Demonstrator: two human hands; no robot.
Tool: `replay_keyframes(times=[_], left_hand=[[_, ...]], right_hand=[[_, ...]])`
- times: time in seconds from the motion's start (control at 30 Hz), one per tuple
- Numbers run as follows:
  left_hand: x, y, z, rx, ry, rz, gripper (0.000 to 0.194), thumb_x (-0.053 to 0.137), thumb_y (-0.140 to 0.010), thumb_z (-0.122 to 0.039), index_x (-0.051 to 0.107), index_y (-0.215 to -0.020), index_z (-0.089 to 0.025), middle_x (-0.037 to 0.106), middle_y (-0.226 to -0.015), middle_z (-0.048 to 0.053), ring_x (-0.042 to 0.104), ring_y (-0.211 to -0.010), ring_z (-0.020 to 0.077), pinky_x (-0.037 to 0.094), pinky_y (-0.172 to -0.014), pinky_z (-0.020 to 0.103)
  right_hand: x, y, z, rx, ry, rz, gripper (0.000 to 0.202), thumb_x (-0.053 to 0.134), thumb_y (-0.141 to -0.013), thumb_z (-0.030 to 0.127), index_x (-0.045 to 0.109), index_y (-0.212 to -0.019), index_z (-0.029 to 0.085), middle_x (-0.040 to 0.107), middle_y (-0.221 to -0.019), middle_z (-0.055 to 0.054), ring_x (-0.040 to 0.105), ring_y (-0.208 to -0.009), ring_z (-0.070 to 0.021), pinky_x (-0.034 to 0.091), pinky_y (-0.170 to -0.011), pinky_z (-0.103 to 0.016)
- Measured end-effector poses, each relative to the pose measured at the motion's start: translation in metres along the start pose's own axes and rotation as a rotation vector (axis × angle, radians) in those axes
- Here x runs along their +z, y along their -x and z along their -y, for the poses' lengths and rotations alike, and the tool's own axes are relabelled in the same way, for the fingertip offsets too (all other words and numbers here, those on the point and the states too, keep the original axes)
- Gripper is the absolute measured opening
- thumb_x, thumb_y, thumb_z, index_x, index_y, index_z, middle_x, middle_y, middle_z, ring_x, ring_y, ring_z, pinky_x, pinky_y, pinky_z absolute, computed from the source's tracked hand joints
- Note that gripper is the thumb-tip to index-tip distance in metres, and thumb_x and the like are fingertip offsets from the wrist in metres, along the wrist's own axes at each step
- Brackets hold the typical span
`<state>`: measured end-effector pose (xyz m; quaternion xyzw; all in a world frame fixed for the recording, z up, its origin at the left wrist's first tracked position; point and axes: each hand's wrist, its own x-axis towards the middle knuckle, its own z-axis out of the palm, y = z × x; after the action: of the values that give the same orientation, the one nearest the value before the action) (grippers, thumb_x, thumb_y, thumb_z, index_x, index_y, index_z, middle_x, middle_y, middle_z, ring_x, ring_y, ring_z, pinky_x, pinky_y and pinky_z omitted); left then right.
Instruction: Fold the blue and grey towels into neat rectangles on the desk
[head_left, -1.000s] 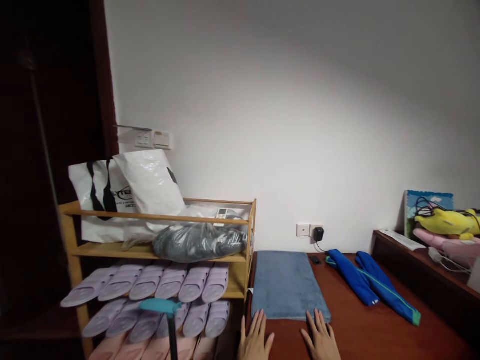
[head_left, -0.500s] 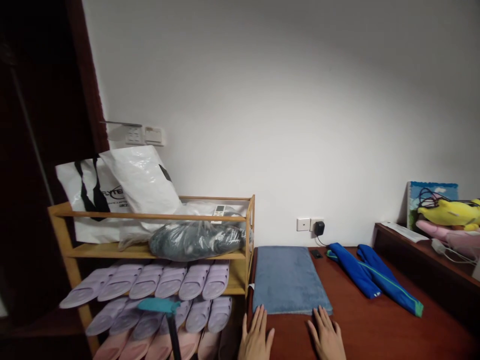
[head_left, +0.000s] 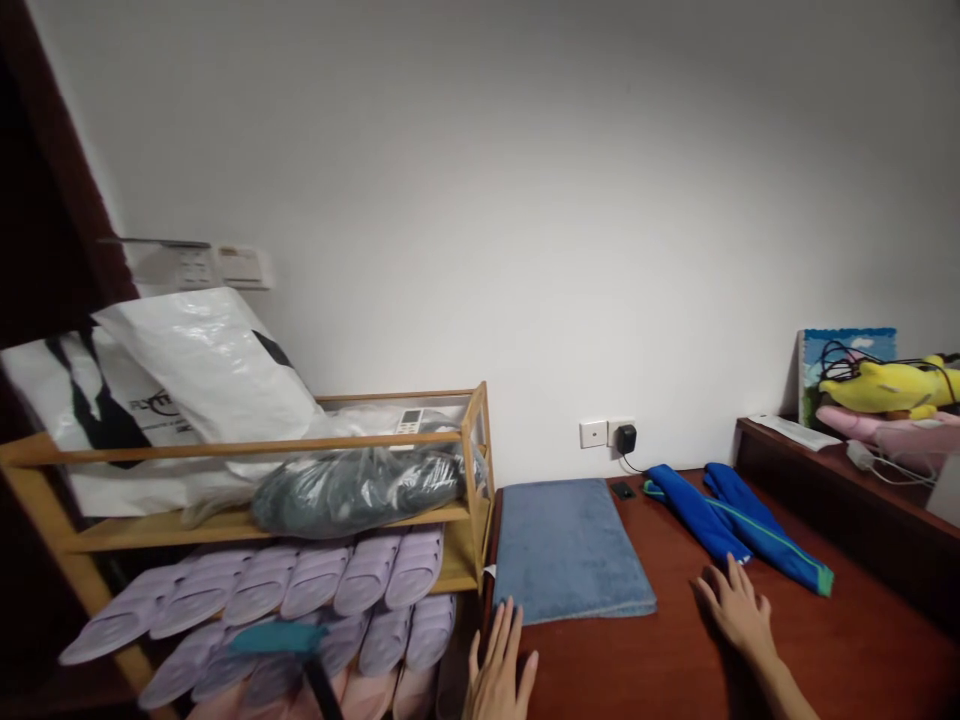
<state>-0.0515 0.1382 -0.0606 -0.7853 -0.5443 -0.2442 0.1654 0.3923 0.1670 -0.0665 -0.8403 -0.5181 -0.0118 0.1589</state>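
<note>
A blue-grey plush cushion [head_left: 574, 550] lies flat on the reddish-brown tabletop [head_left: 592, 665]. My left hand [head_left: 501, 668] is open, its fingertips at the cushion's front left corner. To the right, my right hand [head_left: 739, 610] is open with fingers spread, over the tabletop near the lower end of the blue trousers [head_left: 697, 515]. Whether its fingertips touch the cloth I cannot tell. The trousers have green trim and lie with their two legs spread, right of the cushion.
Left of the table stands a wooden rack [head_left: 476, 480] with lilac slippers [head_left: 364, 575], white bags [head_left: 217, 370], a remote control [head_left: 408, 422] and a plastic-wrapped dark bundle [head_left: 360, 490]. A raised shelf [head_left: 847, 480] at right bears a yellow plush toy [head_left: 885, 388] and cables. A black plug [head_left: 625, 438] sits in the wall socket.
My right hand has left the cushion's front right corner and moved right, near the blue trousers. My left hand stays by the cushion. The view has shifted slightly to the right.
</note>
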Motion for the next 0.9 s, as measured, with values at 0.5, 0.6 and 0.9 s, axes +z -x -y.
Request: replay_keyframes(times=[0.5, 0.6, 0.9], left_hand=[[0.012, 0.000, 0.006, 0.033, -0.053, -0.084, 0.061, 0.037, -0.091, -0.029, 0.008, -0.145, -0.025, 0.036, -0.145, 0.004, 0.042, -0.128, 0.0196, 0.041, -0.095, 0.042], [0.008, 0.001, 0.003, 0.024, -0.041, -0.071, 0.058, 0.036, -0.092, -0.030, 0.013, -0.145, -0.024, 0.034, -0.146, 0.004, 0.039, -0.130, 0.0195, 0.041, -0.097, 0.042], [-0.009, -0.002, -0.005, -0.046, 0.019, 0.097, 0.049, 0.030, -0.093, -0.034, 0.031, -0.140, -0.021, 0.029, -0.148, 0.003, 0.030, -0.135, 0.0200, 0.034, -0.104, 0.047]], right_hand=[[-0.042, -0.033, 0.011, -0.179, 0.293, -0.114, 0.048, 0.023, -0.091, 0.024, 0.063, -0.108, 0.004, 0.047, -0.133, -0.023, 0.029, -0.133, -0.0318, 0.026, -0.100, -0.056], [-0.064, -0.021, 0.022, -0.242, 0.335, -0.176, 0.047, 0.023, -0.092, 0.023, 0.063, -0.107, 0.002, 0.048, -0.132, -0.024, 0.032, -0.131, -0.0333, 0.027, -0.100, -0.054], [-0.062, 0.111, 0.017, -0.399, 0.346, -0.025, 0.046, 0.028, -0.092, 0.030, 0.071, -0.082, 0.018, 0.069, -0.088, -0.015, 0.063, -0.083, -0.0297, 0.043, -0.080, -0.048]])
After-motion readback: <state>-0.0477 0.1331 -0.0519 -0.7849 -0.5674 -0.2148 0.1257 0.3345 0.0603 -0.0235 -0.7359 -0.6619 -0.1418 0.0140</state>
